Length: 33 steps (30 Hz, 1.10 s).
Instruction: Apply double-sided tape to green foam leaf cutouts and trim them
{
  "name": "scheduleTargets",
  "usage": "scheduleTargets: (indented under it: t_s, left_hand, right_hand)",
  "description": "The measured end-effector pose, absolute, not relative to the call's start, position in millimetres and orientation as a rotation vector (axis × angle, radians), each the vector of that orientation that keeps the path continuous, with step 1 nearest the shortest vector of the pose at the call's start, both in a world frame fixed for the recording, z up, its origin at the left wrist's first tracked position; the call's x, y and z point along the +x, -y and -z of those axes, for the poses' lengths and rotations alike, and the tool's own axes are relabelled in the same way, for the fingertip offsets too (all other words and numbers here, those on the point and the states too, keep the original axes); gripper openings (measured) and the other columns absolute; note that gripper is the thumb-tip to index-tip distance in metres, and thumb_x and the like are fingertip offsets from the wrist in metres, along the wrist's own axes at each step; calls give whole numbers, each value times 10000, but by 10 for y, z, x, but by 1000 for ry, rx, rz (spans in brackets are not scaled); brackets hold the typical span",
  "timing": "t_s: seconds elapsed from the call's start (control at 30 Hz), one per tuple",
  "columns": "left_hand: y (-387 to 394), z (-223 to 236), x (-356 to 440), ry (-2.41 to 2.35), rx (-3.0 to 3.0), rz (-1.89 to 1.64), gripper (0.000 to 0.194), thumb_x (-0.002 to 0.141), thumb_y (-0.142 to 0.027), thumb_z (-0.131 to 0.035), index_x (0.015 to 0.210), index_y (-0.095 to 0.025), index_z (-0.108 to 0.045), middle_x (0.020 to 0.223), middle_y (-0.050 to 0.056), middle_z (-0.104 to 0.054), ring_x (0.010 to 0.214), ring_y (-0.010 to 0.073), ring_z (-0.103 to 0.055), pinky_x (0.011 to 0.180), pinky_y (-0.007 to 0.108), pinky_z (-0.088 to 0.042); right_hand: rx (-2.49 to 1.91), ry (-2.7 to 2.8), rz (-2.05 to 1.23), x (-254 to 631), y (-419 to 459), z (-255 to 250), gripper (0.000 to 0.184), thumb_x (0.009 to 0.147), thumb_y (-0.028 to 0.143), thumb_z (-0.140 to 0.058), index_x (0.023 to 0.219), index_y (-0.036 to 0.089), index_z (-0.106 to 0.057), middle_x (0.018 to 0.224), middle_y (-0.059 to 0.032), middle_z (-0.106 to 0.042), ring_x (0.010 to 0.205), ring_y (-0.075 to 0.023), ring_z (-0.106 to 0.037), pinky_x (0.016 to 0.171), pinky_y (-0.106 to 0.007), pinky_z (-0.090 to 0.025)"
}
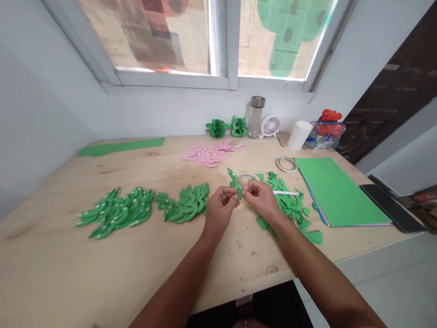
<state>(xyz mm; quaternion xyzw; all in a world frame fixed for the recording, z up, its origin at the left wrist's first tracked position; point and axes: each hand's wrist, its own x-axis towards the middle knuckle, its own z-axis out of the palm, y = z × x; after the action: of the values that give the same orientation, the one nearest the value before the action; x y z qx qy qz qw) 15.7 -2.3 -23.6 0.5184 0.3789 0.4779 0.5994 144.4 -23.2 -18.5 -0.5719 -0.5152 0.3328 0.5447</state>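
Above the middle of the wooden table, my left hand (220, 209) pinches a small green paper cutout (233, 177) with white tabs on it. My right hand (261, 197) is closed at the cutout's right edge, its thumb and finger pressed together; what it pinches is too small to make out. Just left of my hands lies a heap of curved green paper pieces (188, 202). Farther left is another green pile (118, 210), its pieces tipped with white tabs. Green paper scraps (288, 205) are strewn beside and beneath my right forearm, with a white pen-like stick (286, 193) among them.
Pink paper cutouts (209, 154) lie behind my hands. At the wall stand green folded paper figures (217, 128), a glass bottle (255, 118), a small fan (271, 125) and a white cylinder (299, 135). To the right are a tape roll (287, 164), coloured sheets (341, 193) and a phone-like black slab (392, 207).
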Motion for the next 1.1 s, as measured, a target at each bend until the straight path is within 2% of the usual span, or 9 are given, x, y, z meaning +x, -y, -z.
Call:
scheduleTargets:
  t_s: [0.43,0.83,0.93,1.1]
  left_hand:
    - [22,198,137,-892,1132,-1068,180,649,-214,-647,801,-147,-578,620,-26,-605,531,92,-562,549,223,-456]
    - [26,183,134,-897,1180,-1092,190,657,-220,-642,823,-149,-586,620,-21,-602,541,99,-559,573,237,-469]
    - [26,213,136,-873,1215,-1111,180,669,-224,-640,826,-157,-582,647,-15,-605,578,102,-563,593,237,-476]
    - [28,286,138,-834,1366,-1112,138,686,-242,-643,781,-164,-581,706,13,-618,645,123,-575,606,244,-481]
  right_hand:
    - [-1313,1174,-872,1418,261,127,110,695,270,-581,650,175,-550,561,27,-523,497,-92,-447,473,-206,-332]
    - [-1281,1159,-779,1433,259,134,112,745,290,-550,755,180,-568,639,8,-574,596,-120,-531,566,-229,-408]
    - [-1217,1082,-860,1421,264,103,154,752,312,-551,829,180,-570,637,13,-574,602,-119,-537,586,-233,-423]
    - [-1173,1028,-1004,1415,258,105,308,687,318,-625,953,178,-557,635,31,-579,585,-115,-551,617,-249,-437]
